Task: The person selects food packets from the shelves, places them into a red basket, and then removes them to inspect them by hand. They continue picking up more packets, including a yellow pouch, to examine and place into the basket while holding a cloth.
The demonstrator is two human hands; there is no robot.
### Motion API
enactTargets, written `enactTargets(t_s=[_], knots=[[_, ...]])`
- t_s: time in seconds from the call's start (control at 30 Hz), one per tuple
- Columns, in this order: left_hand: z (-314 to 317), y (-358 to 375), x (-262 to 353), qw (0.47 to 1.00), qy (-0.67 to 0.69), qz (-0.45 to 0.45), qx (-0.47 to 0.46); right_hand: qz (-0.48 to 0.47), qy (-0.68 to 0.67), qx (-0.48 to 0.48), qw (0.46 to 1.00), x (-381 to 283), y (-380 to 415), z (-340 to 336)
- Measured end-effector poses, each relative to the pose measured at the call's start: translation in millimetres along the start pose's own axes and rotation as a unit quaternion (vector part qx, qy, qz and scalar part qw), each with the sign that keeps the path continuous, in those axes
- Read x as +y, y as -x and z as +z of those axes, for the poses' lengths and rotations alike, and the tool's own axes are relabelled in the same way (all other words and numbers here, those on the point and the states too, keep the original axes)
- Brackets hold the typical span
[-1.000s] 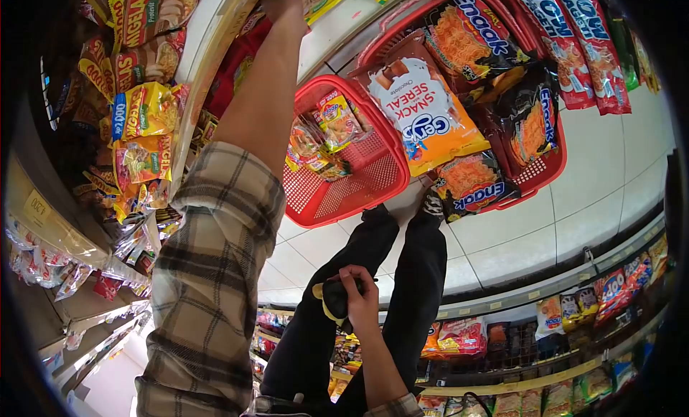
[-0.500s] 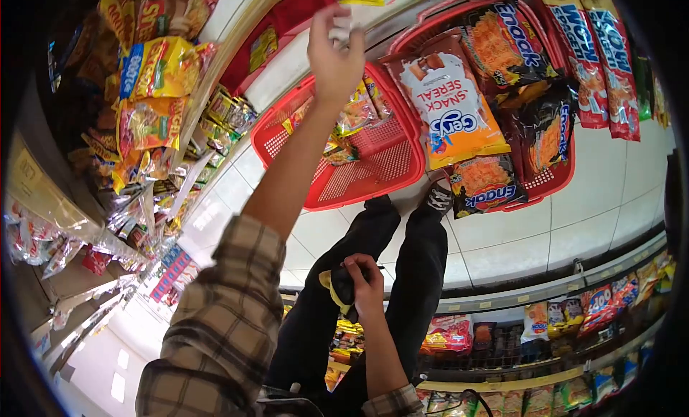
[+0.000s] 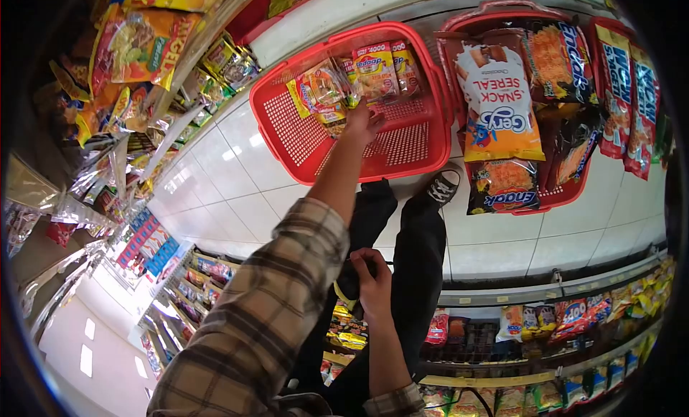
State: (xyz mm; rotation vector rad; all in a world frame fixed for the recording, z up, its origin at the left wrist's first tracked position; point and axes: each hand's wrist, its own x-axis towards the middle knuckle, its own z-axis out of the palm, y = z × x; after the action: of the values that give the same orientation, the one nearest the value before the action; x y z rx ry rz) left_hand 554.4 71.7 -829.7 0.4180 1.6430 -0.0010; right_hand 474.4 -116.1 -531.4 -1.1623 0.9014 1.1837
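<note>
My left hand reaches into the nearer red basket, fingers apart, fingertips right at the edge of an instant noodle packet. Beside it in the basket lie more yellow and orange noodle packets. My right hand stays low between my knees, fingers curled around a black item with a yellow part. Its kind I cannot tell, as it blends with my dark trousers.
A second red basket to the right holds a Gery snack bag and several black Enaak packs. Further right are red Wow Spageti packs. Snack shelves stand at left and bottom right.
My left hand has come down from near the upper shelf edge into the nearer basket. The view has shifted, showing that basket more fully. My right hand stays between my knees.
</note>
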Motion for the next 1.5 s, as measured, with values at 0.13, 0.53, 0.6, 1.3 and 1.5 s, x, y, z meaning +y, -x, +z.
enactTargets(t_s=[0.13,0.53,0.6,1.3,1.5], knots=[[20.8,-19.3,-10.5,0.991,0.065,0.047,0.105,0.003,0.006,0.011,1.0,2.8,-4.3,-3.4],[70.8,-28.1,-22.7,0.899,0.407,-0.095,-0.132,0.046,0.012,0.033,0.998,-6.0,-8.2,-5.2],[73.3,-11.1,-13.7,0.928,0.341,-0.103,-0.106,0.035,0.021,0.041,0.998,1.9,-10.2,-10.9],[-69.6,187.6,5.4,0.952,-0.023,0.057,-0.299,-0.235,0.098,0.068,0.965,-35.4,9.8,-12.7],[-98.9,428.7,35.1,0.86,-0.328,0.271,-0.283,-0.154,-0.001,-0.117,0.981,-91.9,102.7,-34.0]])
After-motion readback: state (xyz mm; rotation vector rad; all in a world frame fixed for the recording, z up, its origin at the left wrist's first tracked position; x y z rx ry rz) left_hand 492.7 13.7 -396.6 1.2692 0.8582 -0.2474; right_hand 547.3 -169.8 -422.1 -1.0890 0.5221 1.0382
